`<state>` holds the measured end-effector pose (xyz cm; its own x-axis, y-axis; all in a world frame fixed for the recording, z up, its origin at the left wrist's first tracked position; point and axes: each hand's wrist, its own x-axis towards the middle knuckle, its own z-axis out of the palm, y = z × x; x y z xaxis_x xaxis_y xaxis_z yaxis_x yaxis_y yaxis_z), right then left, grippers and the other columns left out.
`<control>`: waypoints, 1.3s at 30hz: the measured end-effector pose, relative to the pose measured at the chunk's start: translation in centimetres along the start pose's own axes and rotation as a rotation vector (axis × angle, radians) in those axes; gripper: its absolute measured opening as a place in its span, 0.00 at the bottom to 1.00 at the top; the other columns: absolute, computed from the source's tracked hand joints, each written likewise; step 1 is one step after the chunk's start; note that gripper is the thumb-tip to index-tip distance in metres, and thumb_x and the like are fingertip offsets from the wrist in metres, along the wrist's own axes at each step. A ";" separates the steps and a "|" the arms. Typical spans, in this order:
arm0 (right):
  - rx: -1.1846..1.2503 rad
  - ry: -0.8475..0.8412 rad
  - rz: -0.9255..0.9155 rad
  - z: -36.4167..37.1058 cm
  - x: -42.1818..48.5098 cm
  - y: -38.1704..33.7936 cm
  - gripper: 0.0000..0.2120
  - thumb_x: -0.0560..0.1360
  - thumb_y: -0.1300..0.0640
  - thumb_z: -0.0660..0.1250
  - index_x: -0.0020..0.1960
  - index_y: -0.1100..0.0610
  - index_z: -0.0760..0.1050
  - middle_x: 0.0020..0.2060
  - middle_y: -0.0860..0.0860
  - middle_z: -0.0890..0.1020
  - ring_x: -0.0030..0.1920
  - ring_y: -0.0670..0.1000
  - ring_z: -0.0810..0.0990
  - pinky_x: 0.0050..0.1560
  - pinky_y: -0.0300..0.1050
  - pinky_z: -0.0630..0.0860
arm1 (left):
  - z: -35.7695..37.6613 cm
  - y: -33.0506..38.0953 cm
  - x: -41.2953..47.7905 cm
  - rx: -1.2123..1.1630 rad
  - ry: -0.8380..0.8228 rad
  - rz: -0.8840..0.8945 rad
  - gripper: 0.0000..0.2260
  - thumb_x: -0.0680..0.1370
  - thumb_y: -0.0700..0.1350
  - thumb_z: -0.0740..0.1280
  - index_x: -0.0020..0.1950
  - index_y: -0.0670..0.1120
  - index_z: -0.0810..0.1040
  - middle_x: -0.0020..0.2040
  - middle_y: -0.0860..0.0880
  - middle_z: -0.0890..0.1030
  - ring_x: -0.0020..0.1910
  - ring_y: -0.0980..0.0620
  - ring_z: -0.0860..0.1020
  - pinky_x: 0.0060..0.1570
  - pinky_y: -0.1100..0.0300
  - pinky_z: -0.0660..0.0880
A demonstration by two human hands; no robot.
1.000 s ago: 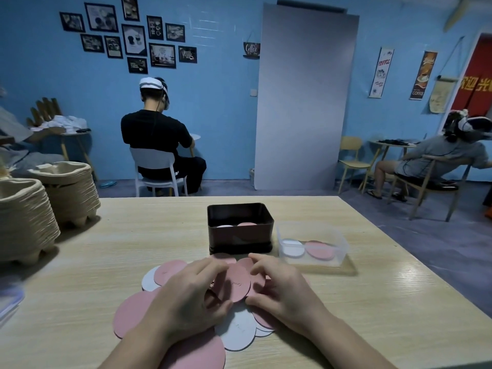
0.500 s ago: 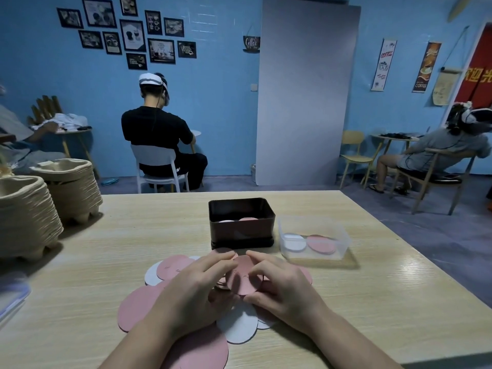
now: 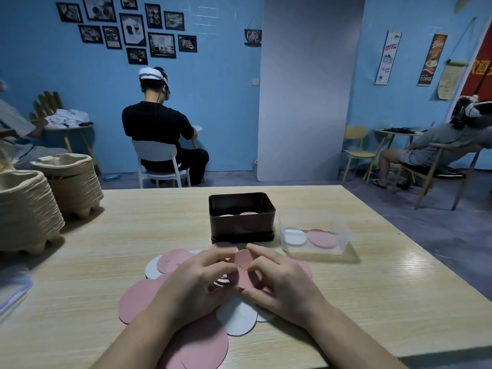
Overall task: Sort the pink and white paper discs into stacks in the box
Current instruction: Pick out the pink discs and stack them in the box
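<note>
there, dark box [image 3: 241, 228] holding white disc [image 3: 226, 215], pink disc [image 3: 249, 213]

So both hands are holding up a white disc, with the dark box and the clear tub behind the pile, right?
Not quite: the head view shows the disc between the left hand and right hand is pink, not white. The dark box and clear tub do sit behind the pile.

Both bare forearms reach forward from the lower edge of the view and converge, so the left hand [image 3: 194, 283] and right hand [image 3: 282, 283] meet side by side, backs upward. The fingers of each are curled, and both pinch one small pink disc [image 3: 243, 271] between them, the left at its left edge, the right at its right.
</note>
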<state>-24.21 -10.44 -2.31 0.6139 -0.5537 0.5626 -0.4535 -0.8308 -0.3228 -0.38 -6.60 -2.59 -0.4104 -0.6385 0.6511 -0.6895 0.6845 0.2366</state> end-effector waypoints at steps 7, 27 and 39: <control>0.001 -0.003 -0.016 -0.4 0.0 -0.4 0.16 0.74 0.43 0.73 0.55 0.51 0.78 0.65 0.50 0.78 0.64 0.46 0.77 0.61 0.33 0.71 | -0.7 0.2 0.1 -0.081 -0.050 -0.059 0.11 0.72 0.45 0.75 0.54 0.52 0.83 0.66 0.54 0.79 0.51 0.58 0.82 0.47 0.61 0.81; 0.025 -0.082 0.107 -0.5 -3.6 -3.3 0.18 0.71 0.39 0.72 0.53 0.51 0.80 0.64 0.49 0.79 0.64 0.47 0.76 0.58 0.34 0.68 | -5.7 5.6 -7.6 0.022 -0.217 -0.199 0.27 0.68 0.60 0.77 0.64 0.55 0.78 0.58 0.61 0.80 0.59 0.59 0.76 0.60 0.59 0.73; -0.012 -0.100 0.138 -0.3 -3.8 -3.1 0.19 0.71 0.39 0.71 0.55 0.50 0.80 0.67 0.50 0.78 0.67 0.48 0.74 0.62 0.36 0.67 | -5.3 4.5 -7.1 -0.073 -0.149 -0.232 0.29 0.66 0.63 0.80 0.62 0.53 0.81 0.54 0.70 0.77 0.56 0.66 0.76 0.56 0.66 0.73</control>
<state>-25.30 -5.71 -3.22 0.6065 -0.6657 0.4348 -0.5453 -0.7462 -0.3818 2.65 2.88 -2.34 -0.3337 -0.8218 0.4618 -0.7326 0.5343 0.4216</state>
